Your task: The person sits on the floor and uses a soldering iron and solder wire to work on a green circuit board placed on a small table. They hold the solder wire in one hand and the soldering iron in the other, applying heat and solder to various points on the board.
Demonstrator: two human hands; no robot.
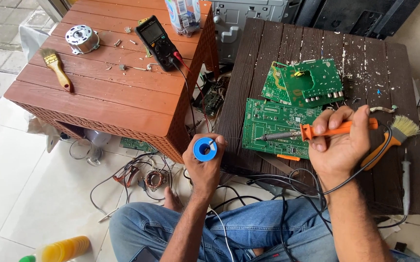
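Note:
My right hand grips an orange-handled soldering iron held level, its metal tip pointing left over a large green circuit board on the dark wooden table. My left hand holds a blue spool of solder wire just off the table's left edge, a short end of wire sticking up from it. Two smaller green boards lie stacked behind the large one. The iron's black cable loops down toward my lap.
A red-brown table at left carries a black multimeter, a small motor, a paintbrush and a plastic bottle. A second brush lies at right. Wires and coils clutter the tiled floor.

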